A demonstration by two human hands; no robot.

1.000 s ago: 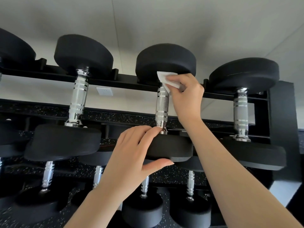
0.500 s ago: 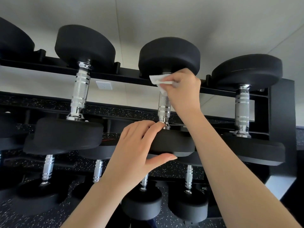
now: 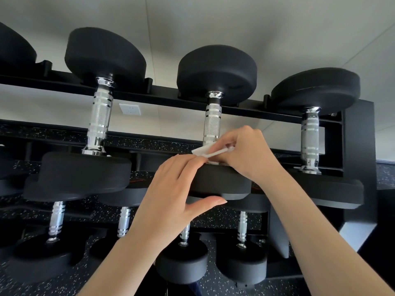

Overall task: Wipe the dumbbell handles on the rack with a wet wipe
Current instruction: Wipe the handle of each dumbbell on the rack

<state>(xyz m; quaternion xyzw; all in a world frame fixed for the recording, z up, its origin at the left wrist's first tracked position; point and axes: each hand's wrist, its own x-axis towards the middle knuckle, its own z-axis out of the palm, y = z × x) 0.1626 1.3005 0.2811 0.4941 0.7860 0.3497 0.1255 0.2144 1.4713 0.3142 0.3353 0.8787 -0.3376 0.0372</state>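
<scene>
Head view shows the right hand [image 3: 245, 152] pinching a wet wipe [image 3: 204, 151] around the lower end of the middle dumbbell handle [image 3: 211, 122] on the rack [image 3: 359, 146]. Left hand [image 3: 171, 189] lies open, fingers and thumb bracing the lower weight head [image 3: 222, 182]. Soft, limp wipe needs wrapping; the knurled steel looks rigid, the dumbbell heavy.
</scene>
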